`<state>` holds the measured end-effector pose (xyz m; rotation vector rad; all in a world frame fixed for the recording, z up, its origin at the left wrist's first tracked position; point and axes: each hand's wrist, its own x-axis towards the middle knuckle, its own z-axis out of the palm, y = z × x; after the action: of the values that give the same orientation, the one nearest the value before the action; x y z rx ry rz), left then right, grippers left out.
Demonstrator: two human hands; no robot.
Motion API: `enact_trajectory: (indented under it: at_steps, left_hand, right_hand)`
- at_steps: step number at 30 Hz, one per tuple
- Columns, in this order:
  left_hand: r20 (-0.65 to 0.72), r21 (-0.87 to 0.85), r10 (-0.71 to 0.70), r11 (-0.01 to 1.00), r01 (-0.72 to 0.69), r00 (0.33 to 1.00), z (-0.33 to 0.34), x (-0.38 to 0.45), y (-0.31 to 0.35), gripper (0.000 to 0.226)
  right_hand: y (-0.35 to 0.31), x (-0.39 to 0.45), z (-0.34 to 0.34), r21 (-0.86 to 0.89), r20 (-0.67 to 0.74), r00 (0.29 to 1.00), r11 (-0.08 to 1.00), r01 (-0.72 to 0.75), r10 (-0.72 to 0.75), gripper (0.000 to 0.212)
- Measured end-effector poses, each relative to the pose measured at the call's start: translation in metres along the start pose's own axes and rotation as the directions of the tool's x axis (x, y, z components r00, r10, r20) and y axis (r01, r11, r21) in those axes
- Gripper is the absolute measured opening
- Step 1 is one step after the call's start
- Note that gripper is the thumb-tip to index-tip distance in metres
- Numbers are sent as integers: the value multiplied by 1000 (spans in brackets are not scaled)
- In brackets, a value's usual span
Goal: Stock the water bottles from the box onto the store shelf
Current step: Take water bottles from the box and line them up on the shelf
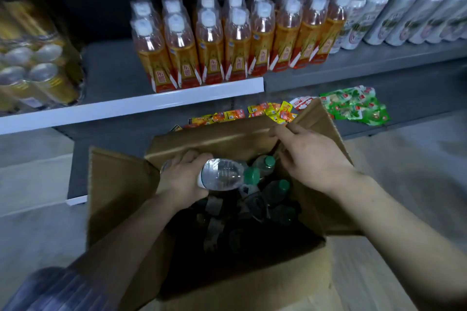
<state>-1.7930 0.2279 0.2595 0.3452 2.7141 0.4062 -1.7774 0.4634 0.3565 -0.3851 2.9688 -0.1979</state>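
An open cardboard box stands on the floor below me, with several green-capped water bottles lying in its dark inside. My left hand grips one clear water bottle by its body, held sideways over the box with its green cap pointing right. My right hand is at the box's far right flap, its fingers curled over the flap's edge. The grey store shelf runs just beyond the box.
Orange-labelled drink bottles fill the shelf's middle, silver cans stand to the right and yellow can packs to the left. A bare grey patch lies between packs and orange bottles. Snack packets lie on the lower shelf.
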Motion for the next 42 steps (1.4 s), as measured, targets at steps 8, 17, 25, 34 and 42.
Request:
enact_trajectory:
  at_steps: [8, 17, 25, 34, 42]
  left_hand:
    - [-205, -443, -205, 891, 96, 957, -53, -37, 7, 79]
    - [-220, -682, -364, 721, 124, 905, -86, -76, 5, 54]
    - [-248, -818, -415, 574, 40, 876, -122, -104, -10, 50]
    - [-272, -900, -456, 432, -57, 847, -162, -145, -58, 58]
    - [-329, -882, -418, 455, -118, 846, -204, -190, -127, 57]
  right_hand:
    - [-15, 10, -46, -88, -40, 995, 992, 90, -94, 46]
    - [-39, 17, -72, -70, -70, 976, 977, 200, -205, 38]
    - [-85, 29, -85, 62, -111, 958, 960, 271, -263, 37]
    - [-165, 34, -93, 38, -139, 951, 958, 285, -277, 34]
    - [-255, 43, -95, 42, -175, 957, 970, 241, -230, 30]
